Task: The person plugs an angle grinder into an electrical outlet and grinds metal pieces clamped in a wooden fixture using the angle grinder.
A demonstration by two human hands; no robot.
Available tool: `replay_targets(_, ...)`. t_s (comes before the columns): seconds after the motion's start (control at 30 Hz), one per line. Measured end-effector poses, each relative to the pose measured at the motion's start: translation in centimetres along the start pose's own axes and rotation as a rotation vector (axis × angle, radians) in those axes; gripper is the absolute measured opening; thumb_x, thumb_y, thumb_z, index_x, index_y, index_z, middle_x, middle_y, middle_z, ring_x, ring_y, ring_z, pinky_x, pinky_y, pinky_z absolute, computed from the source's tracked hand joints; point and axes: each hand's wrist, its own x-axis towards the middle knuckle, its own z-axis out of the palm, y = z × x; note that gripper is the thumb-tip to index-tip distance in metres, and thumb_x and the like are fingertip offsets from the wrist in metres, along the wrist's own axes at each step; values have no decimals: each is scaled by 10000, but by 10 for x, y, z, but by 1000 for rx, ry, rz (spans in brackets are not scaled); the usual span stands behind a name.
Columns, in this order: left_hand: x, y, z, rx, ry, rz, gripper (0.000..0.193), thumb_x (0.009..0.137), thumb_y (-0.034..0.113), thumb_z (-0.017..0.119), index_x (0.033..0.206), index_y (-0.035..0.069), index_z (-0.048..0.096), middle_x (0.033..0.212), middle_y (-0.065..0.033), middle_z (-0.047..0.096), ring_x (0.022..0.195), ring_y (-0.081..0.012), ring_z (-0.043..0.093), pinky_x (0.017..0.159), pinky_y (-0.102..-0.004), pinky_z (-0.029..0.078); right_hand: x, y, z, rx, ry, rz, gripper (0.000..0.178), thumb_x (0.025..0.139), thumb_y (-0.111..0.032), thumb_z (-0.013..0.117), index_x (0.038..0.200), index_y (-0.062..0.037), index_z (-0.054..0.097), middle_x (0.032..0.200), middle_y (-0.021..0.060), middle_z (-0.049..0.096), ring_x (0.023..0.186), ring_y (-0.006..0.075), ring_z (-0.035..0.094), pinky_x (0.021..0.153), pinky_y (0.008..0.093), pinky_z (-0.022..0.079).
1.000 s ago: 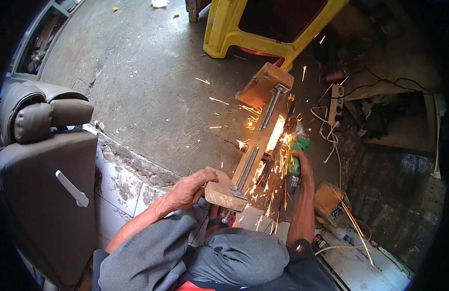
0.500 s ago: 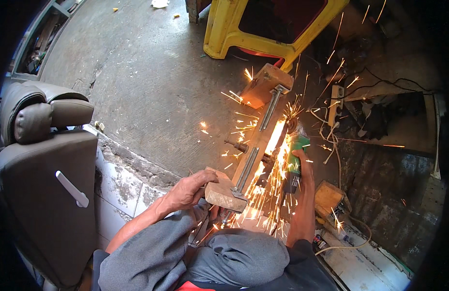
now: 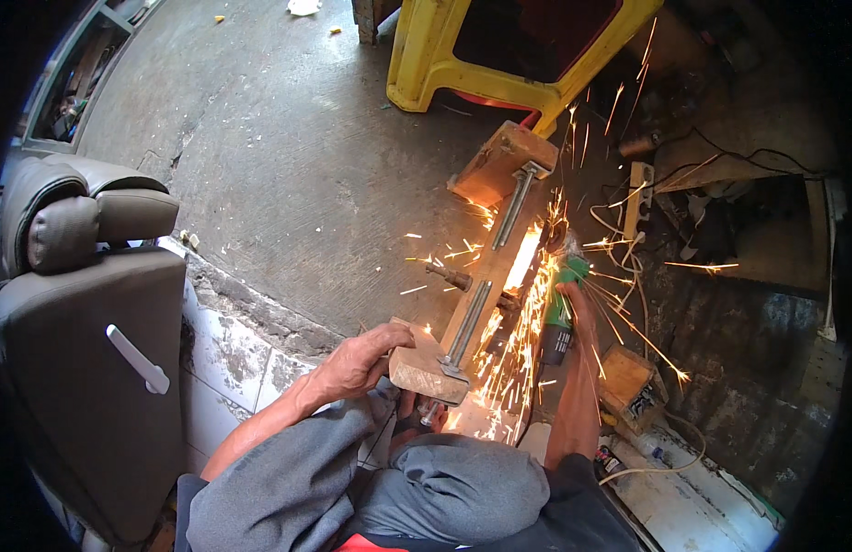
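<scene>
My left hand point(image 3: 366, 357) is closed round the near end block of a wooden piece point(image 3: 424, 375). This piece runs away from me, with another thick block point(image 3: 507, 164) at its far end. Metal strips point(image 3: 469, 322) lie along its top, and a bolt-like metal part point(image 3: 449, 276) sticks out at its left. On the right side, my right hand point(image 3: 580, 311) grips a green angle grinder point(image 3: 564, 281). The grinder's disc is by the wooden piece's right side, and bright sparks stream toward me. Glare hides the exact point of contact.
A yellow plastic stool point(image 3: 417, 64) stands beyond the far block. To the right lie a power strip point(image 3: 637, 202) with loose cords and a small wooden box point(image 3: 631, 382). A folded car seat point(image 3: 95, 368) stands at the left beside a broken tiled ledge point(image 3: 223, 340).
The sparks have changed pattern, with more now flying right past my right forearm. Both hands, the grinder and the wooden piece stay in nearly the same place.
</scene>
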Motion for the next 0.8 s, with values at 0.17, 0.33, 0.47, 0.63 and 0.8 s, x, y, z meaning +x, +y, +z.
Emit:
replay_targets(0.17, 6, -1, 6, -2, -16, 1, 390, 890, -98, 643, 1246, 44, 576, 1253, -181, 645, 1227, -370, 638, 1029, -438, 526, 59, 46, -54, -229, 94, -41, 358, 904, -393, 719, 1077, -81, 692, 855, 43, 675, 759, 147, 680, 659, 316, 562)
replay_targets(0.33, -3, -2, -2, 2, -9, -21, 395, 891, -90, 652, 1253, 48, 577, 1262, -182, 643, 1230, -374, 637, 1039, -442, 523, 21, 15, -9, -5, -27, 110, 445, 830, -429, 742, 1029, -40, 659, 840, 93, 691, 638, 200, 674, 572, 315, 565)
replay_targets(0.47, 2, -1, 2, -4, -7, 11, 461, 876, -123, 573, 1296, 66, 577, 1289, -181, 627, 1231, -403, 617, 1007, -438, 534, 32, 24, -26, -71, -42, 50, 432, 825, -413, 735, 1040, -46, 664, 810, 72, 669, 655, 187, 667, 595, 313, 558)
replay_targets(0.63, 1, 0, 2, 0, -7, -8, 456, 874, -120, 573, 1292, 63, 578, 1276, -186, 632, 1233, -405, 616, 1007, -441, 532, 44, 33, -32, -74, -15, 28, 424, 802, -387, 741, 1046, -45, 681, 815, 52, 656, 686, 163, 633, 656, 320, 538)
replay_targets(0.8, 1, -4, 4, 11, -21, -10, 368, 912, -42, 679, 1252, 53, 575, 1268, -188, 643, 1222, -375, 643, 1016, -435, 532, 45, 24, -36, 24, -53, 46, 324, 841, -322, 724, 1042, -72, 686, 832, 49, 669, 704, 157, 654, 620, 319, 530)
